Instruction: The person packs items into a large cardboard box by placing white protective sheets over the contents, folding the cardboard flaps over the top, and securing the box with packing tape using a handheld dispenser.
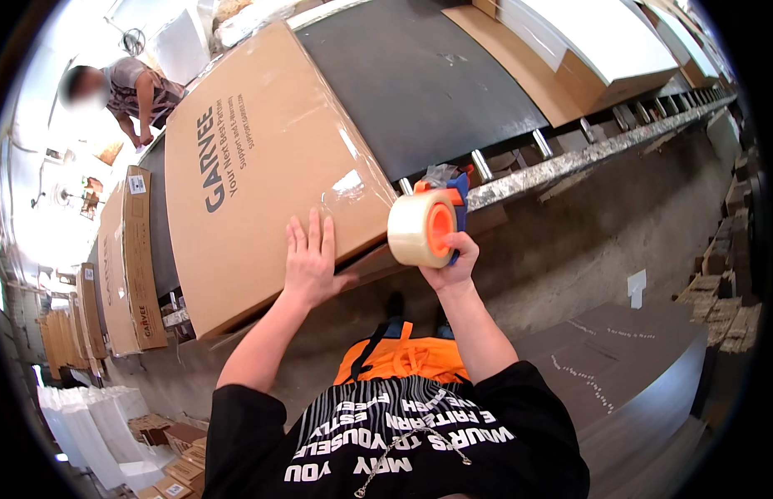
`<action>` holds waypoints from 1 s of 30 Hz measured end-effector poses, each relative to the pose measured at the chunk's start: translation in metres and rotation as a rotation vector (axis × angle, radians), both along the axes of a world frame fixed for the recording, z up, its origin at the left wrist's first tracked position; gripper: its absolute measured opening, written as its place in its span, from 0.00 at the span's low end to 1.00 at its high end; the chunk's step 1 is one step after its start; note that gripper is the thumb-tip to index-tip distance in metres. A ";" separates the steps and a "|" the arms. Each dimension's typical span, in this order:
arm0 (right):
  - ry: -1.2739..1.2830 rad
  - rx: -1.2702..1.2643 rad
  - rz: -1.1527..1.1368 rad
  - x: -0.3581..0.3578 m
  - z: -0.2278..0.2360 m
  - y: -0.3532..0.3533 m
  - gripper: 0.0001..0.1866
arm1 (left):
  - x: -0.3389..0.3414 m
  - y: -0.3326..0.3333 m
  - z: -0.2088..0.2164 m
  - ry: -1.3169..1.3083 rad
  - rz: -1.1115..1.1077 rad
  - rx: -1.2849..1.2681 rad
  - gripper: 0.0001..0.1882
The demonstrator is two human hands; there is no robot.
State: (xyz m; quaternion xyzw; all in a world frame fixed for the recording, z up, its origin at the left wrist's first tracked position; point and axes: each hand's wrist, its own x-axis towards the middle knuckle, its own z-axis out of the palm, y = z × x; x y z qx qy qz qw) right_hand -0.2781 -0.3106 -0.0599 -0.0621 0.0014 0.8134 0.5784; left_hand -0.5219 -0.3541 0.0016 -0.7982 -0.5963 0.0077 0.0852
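Observation:
A large brown cardboard box (270, 150) with dark printing lies flat on the roller conveyor, strips of shiny clear tape along its right side. My left hand (311, 264) rests palm down on the box's near edge, fingers spread. In my right hand (455, 259) is a tape dispenser (420, 229), blue and orange, loaded with a wide roll of clear tape. It is held just off the box's near right corner, its cutting end pointing away from me. The fingers behind the dispenser are partly hidden.
The conveyor's metal rail (603, 145) runs from the box to the upper right, past a dark grey panel (403, 75) and an open carton (586, 50). More closed boxes (125, 266) stand at left. A co-worker (137, 96) bends at the far side. Grey sheets (603, 358) are stacked behind me at right.

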 end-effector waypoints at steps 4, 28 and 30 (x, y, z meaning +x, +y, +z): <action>-0.586 0.021 0.087 0.007 0.038 0.005 0.39 | -0.008 0.016 -0.014 -0.022 0.017 -0.042 0.63; -2.823 0.881 0.840 -0.071 0.102 -0.047 0.21 | -0.001 0.040 0.011 -0.087 -0.128 -0.208 0.54; -2.766 0.893 0.861 -0.091 0.093 -0.026 0.19 | 0.008 0.054 0.023 -0.020 -0.045 -0.325 0.55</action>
